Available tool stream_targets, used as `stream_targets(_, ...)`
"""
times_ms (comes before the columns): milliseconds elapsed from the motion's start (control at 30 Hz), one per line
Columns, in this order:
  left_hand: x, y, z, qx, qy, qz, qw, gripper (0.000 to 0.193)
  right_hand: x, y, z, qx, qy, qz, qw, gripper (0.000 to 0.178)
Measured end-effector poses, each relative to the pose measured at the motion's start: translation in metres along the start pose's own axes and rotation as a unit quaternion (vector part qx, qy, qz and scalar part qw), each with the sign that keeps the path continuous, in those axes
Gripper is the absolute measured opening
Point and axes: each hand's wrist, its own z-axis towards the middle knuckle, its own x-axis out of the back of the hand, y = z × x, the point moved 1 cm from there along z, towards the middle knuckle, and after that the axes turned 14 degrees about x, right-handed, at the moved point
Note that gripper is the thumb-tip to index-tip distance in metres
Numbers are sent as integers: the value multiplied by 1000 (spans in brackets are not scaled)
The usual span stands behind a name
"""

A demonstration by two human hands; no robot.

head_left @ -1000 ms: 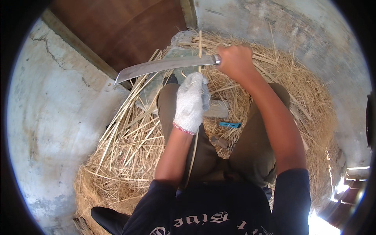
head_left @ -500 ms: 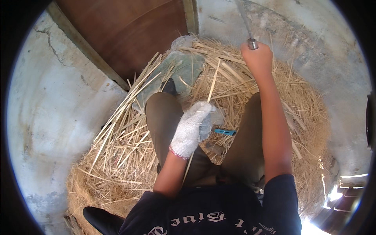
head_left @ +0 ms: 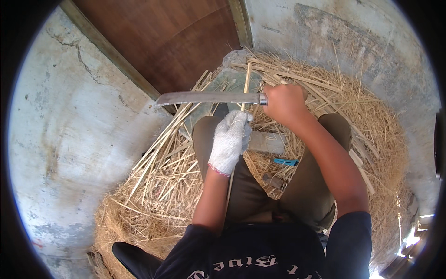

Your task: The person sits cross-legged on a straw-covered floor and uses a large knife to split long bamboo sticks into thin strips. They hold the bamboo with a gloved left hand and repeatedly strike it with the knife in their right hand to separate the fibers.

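In a white knitted glove, my left hand [head_left: 230, 138] is closed round a thin, pale strip that looks like split bamboo [head_left: 247, 86]. The strip sticks out beyond my fist and runs back along my forearm. My bare right hand [head_left: 287, 103] grips the handle of a machete [head_left: 204, 97], whose long blade points left. The blade lies across the strip just beyond my gloved fist; whether it touches the strip or passes over it, I cannot tell.
Shavings and cut strips [head_left: 162, 176] cover the floor around my legs. Between my knees are a pale block [head_left: 267, 142] and a blue utility knife [head_left: 285, 162]. A brown door [head_left: 172, 42] and stained plaster walls [head_left: 83, 121] stand close by.
My right hand has come down and inward, swinging the machete from pointing away to lying crosswise over the strip. My left hand keeps hold of the strip. The view has shifted slightly.
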Motion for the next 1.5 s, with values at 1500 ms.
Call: stream_targets(1500, -9, 52, -8, -117, 11, 51, 992, 22, 22, 32, -12, 9, 302, 46, 952, 16)
